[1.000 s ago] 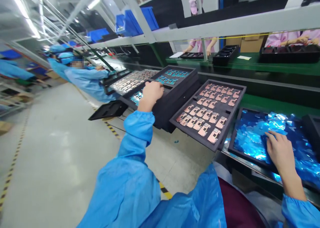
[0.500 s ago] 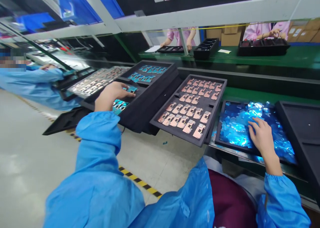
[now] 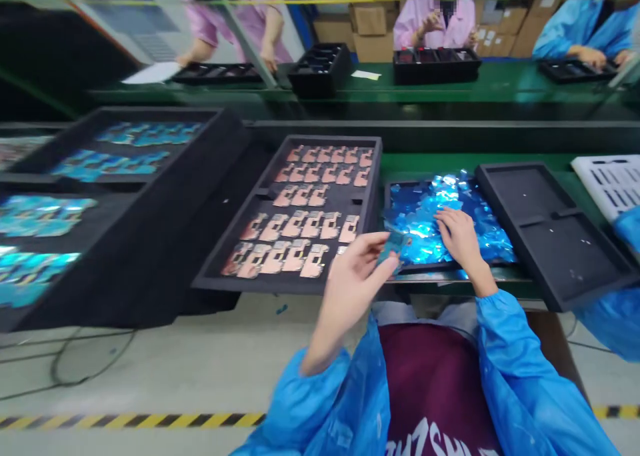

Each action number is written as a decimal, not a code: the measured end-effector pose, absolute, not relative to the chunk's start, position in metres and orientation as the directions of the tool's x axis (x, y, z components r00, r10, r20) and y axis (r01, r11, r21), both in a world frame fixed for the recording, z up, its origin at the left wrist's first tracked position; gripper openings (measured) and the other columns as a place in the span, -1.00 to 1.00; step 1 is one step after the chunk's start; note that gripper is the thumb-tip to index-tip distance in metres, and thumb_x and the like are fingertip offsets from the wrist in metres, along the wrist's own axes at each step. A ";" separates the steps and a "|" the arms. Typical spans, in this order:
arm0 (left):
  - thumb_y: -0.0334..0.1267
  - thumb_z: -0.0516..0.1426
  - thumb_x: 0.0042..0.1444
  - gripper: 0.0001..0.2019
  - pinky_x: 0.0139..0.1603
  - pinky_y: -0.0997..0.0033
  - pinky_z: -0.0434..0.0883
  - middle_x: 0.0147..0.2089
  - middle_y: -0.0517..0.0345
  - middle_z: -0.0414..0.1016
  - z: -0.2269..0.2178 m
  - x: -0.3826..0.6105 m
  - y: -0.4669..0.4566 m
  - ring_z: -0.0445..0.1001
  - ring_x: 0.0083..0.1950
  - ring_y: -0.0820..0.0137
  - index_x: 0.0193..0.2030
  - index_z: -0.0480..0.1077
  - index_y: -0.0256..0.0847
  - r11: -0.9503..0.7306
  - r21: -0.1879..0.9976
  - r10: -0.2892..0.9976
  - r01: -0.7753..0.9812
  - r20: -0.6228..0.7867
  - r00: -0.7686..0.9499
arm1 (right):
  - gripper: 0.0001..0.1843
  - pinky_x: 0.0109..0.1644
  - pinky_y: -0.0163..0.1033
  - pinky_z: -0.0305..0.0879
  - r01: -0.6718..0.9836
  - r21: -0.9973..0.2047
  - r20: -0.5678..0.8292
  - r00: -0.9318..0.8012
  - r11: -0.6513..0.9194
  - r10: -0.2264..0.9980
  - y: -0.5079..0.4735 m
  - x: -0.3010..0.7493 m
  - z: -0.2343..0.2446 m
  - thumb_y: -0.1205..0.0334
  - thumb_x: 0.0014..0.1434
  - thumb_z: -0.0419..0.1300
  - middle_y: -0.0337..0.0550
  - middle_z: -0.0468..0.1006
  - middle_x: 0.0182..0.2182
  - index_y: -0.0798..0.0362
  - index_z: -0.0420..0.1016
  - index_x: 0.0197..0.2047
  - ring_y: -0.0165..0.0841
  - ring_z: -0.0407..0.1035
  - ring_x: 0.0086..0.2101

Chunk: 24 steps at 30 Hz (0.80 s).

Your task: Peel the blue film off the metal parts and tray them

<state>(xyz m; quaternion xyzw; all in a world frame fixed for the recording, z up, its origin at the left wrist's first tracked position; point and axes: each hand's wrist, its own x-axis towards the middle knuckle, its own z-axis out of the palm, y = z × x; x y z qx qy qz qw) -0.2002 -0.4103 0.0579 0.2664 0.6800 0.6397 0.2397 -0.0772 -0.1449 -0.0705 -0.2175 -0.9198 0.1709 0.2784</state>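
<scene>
Head view: teal board (image 3: 396,243) pinched in the left hand (image 3: 354,275), at the near left corner of the blue film (image 3: 417,211). Right hand (image 3: 459,237) rests on the film, fingers loosely curled; grasp cannot be told. Green bench (image 3: 425,162) shows behind; cartons (image 3: 373,33) stand beyond; striped tape (image 3: 150,421) marks the pale floor (image 3: 200,363).

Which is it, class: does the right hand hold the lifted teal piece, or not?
No, the left hand pinches the teal piece, the right hand over blue sheets.
</scene>
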 end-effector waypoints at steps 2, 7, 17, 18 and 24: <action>0.01 0.48 0.05 -0.50 -0.30 0.34 0.65 -0.11 0.04 0.67 0.013 -0.181 -0.367 0.67 -0.18 0.25 0.07 0.61 -0.15 -0.060 0.986 0.711 -0.158 -0.069 -0.700 | -0.59 0.52 0.24 0.21 0.246 -0.545 0.462 -0.710 0.802 0.531 -0.153 -0.075 -0.064 0.11 0.61 -0.03 0.02 0.67 0.23 -0.04 0.64 0.16 -0.04 0.42 0.36; -0.08 0.53 -0.03 -0.50 -0.28 0.38 0.61 -0.12 0.05 0.63 -0.052 -0.182 -0.314 0.60 -0.26 0.34 0.03 0.61 -0.20 -0.063 0.970 0.687 -0.235 -0.129 -0.715 | -0.58 0.20 -0.03 0.53 0.096 -0.830 0.337 -0.699 0.550 0.630 -0.172 -0.067 -0.050 -0.11 0.56 0.11 -0.02 0.72 0.10 -0.04 0.64 0.15 -0.16 0.60 0.10; -0.03 0.42 0.15 -0.75 -0.19 0.34 0.57 -0.27 0.05 0.71 -0.056 -0.189 -0.307 0.65 -0.26 0.24 -0.21 0.67 -0.17 -0.008 0.998 0.702 -0.054 -0.033 -0.711 | -0.61 -0.17 -0.18 0.44 0.129 -0.913 0.170 -0.743 0.388 0.647 -0.173 -0.071 -0.050 -0.19 0.37 0.31 -0.16 0.72 -0.24 -0.01 0.67 -0.18 -0.23 0.58 -0.21; -0.03 0.41 0.17 -0.76 -0.18 0.33 0.57 -0.30 0.06 0.71 -0.057 -0.189 -0.307 0.65 -0.27 0.24 -0.24 0.67 -0.17 -0.008 1.000 0.689 -0.030 -0.017 -0.725 | -0.61 -0.16 -0.17 0.44 0.132 -0.901 0.182 -0.749 0.414 0.637 -0.173 -0.072 -0.050 -0.16 0.42 0.27 -0.16 0.72 -0.26 -0.02 0.67 -0.19 -0.24 0.57 -0.23; -0.08 0.39 0.17 -0.79 -0.19 0.32 0.59 -0.33 0.06 0.71 -0.058 -0.191 -0.305 0.68 -0.27 0.23 -0.26 0.67 -0.19 -0.046 0.999 0.631 0.015 0.040 -0.774 | -0.67 -0.08 -0.12 0.52 0.112 -0.806 0.327 -0.734 0.581 0.595 -0.180 -0.076 -0.050 -0.06 0.51 0.21 -0.06 0.70 -0.09 -0.03 0.69 0.00 -0.19 0.58 -0.11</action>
